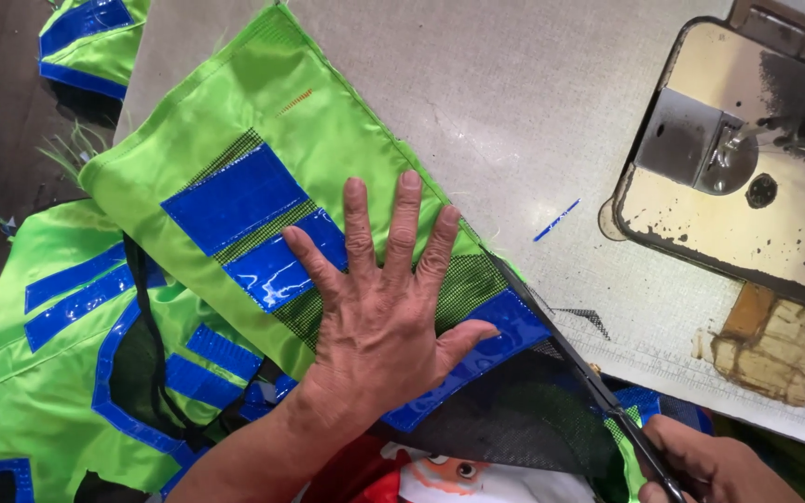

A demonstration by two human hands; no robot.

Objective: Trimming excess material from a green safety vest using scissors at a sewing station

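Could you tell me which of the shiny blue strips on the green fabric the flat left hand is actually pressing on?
The left hand covers the middle blue strip; the larger strip above lies clear of the fingers.

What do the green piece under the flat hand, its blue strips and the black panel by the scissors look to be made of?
Green piece: thin woven synthetic, probably, with a satin sheen and soft creases. Blue strips: glossy plastic-like tape, judging by the bright glare spots. Black panel: open mesh, the weave shows through. The left hand presses flat; the right hand holds dark scissors, likely metal.
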